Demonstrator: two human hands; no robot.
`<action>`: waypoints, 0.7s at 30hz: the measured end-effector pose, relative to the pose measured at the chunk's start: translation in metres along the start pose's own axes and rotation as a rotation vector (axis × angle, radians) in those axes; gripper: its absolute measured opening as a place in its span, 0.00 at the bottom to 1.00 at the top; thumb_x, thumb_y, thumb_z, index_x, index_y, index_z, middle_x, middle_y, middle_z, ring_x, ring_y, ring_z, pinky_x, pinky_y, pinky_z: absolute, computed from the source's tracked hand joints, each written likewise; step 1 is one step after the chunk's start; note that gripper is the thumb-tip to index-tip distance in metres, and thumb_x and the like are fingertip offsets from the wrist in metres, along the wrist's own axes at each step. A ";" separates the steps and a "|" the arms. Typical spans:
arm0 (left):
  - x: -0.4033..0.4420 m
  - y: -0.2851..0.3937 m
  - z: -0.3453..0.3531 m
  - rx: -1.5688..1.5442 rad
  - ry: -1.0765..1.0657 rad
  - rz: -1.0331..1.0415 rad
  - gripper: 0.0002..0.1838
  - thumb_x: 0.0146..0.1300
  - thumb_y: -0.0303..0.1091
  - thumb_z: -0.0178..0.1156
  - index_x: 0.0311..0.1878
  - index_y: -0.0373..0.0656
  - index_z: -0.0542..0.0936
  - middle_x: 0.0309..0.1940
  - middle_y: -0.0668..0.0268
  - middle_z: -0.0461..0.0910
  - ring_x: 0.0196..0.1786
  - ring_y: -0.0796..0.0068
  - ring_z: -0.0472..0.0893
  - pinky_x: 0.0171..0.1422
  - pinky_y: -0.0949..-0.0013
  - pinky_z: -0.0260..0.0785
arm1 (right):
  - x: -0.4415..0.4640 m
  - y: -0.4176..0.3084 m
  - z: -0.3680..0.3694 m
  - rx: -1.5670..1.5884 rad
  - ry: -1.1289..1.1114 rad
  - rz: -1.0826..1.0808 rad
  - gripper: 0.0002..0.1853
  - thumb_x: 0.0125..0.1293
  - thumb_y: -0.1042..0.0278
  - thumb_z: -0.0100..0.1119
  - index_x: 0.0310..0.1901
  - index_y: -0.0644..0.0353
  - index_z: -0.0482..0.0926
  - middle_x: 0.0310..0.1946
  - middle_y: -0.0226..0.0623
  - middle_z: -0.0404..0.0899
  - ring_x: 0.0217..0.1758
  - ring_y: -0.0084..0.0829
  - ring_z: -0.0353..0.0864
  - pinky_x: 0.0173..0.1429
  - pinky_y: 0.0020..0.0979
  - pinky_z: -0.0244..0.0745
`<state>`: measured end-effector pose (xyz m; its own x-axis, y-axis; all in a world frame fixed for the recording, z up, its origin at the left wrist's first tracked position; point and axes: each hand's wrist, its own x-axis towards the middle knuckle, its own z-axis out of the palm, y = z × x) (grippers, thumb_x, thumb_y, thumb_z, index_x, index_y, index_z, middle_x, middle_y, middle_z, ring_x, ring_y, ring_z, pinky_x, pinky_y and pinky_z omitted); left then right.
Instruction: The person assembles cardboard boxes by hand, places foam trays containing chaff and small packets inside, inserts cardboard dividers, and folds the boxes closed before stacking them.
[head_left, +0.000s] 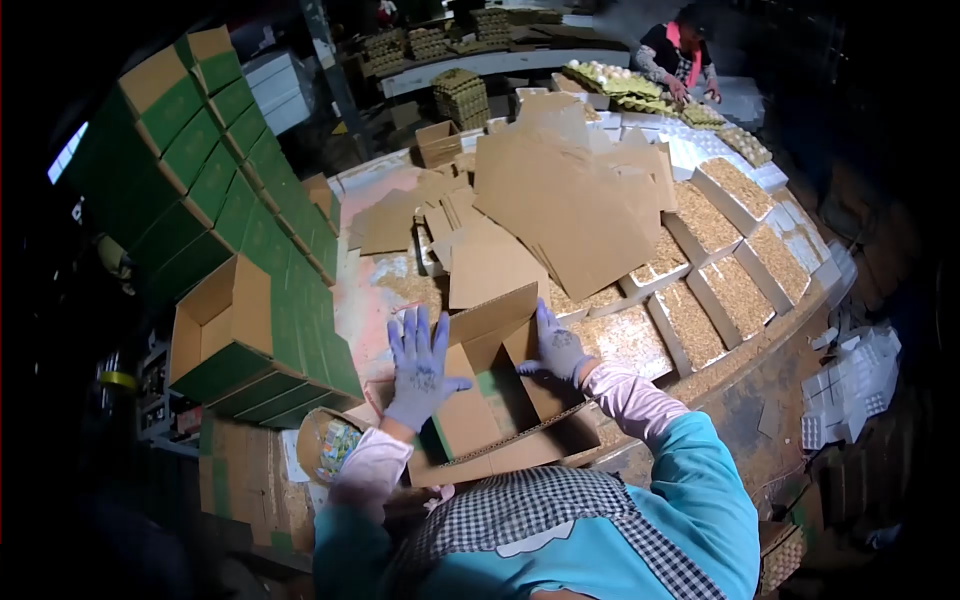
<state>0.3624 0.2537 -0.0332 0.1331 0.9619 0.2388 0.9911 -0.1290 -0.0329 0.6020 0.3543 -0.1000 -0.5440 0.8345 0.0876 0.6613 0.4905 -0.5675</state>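
An open cardboard box (pixel 466 408) with raised flaps stands directly in front of my body. Green shows on part of its inner floor. My left hand (pixel 418 370), in a pale purple glove, is spread at the box's left side, its thumb reaching over the left flap. On the opposite side my right hand (pixel 557 347), gloved alike, rests against the right flap with fingers stretched forward and thumb apart. Neither hand holds anything that I can see. Loose cardboard sheets (pixel 570 205) lie piled beyond the box.
Green cardboard boxes (pixel 300 330) are stacked high on the left. To the right stand trays (pixel 690 315) filled with brown flakes. A small tub (pixel 328 445) sits by my left forearm. Across the table a person (pixel 683 55) handles eggs near egg trays (pixel 625 88).
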 end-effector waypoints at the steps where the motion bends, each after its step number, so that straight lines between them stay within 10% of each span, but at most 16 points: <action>1: 0.005 0.001 0.001 0.061 0.023 0.033 0.63 0.36 0.63 0.71 0.73 0.36 0.56 0.72 0.44 0.52 0.76 0.44 0.47 0.78 0.38 0.30 | -0.001 -0.002 0.005 -0.019 0.039 0.001 0.59 0.52 0.48 0.73 0.71 0.76 0.44 0.64 0.65 0.62 0.69 0.58 0.62 0.71 0.42 0.61; 7: -0.060 0.015 0.048 -0.209 0.065 0.217 0.32 0.57 0.58 0.62 0.62 0.51 0.75 0.53 0.59 0.72 0.60 0.55 0.69 0.73 0.49 0.53 | -0.081 0.003 -0.032 0.719 0.810 0.078 0.31 0.64 0.68 0.55 0.68 0.67 0.62 0.60 0.55 0.71 0.67 0.47 0.67 0.71 0.41 0.60; 11: -0.029 -0.006 0.058 -0.284 0.096 0.291 0.22 0.64 0.51 0.57 0.59 0.55 0.78 0.62 0.53 0.69 0.64 0.45 0.66 0.74 0.46 0.50 | -0.086 -0.038 -0.058 -0.030 0.199 -0.535 0.34 0.61 0.54 0.62 0.65 0.64 0.67 0.60 0.54 0.68 0.65 0.59 0.65 0.72 0.51 0.57; 14: -0.008 -0.006 0.055 -0.529 -0.285 0.198 0.24 0.64 0.49 0.58 0.59 0.45 0.74 0.67 0.48 0.63 0.71 0.41 0.57 0.77 0.46 0.43 | -0.033 0.001 0.001 -0.227 0.267 -0.149 0.40 0.65 0.45 0.55 0.68 0.70 0.58 0.62 0.62 0.65 0.64 0.63 0.63 0.69 0.52 0.57; 17: -0.049 0.007 0.035 -0.321 -0.093 0.230 0.37 0.61 0.52 0.61 0.65 0.35 0.65 0.69 0.47 0.60 0.73 0.46 0.57 0.78 0.50 0.42 | -0.047 0.021 0.034 0.745 0.368 0.100 0.31 0.70 0.52 0.52 0.64 0.69 0.60 0.56 0.64 0.68 0.59 0.54 0.68 0.66 0.43 0.62; 21: -0.087 -0.056 0.036 -1.069 0.218 -0.243 0.43 0.62 0.45 0.59 0.74 0.34 0.52 0.70 0.51 0.60 0.74 0.54 0.58 0.78 0.59 0.46 | -0.087 -0.042 0.017 1.066 -0.111 0.271 0.30 0.76 0.51 0.44 0.68 0.69 0.62 0.69 0.42 0.64 0.72 0.31 0.61 0.75 0.30 0.51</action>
<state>0.2954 0.1861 -0.0874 -0.1710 0.9405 0.2935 0.4681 -0.1846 0.8642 0.6132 0.2567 -0.0974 -0.5275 0.8281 -0.1900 0.0105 -0.2172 -0.9761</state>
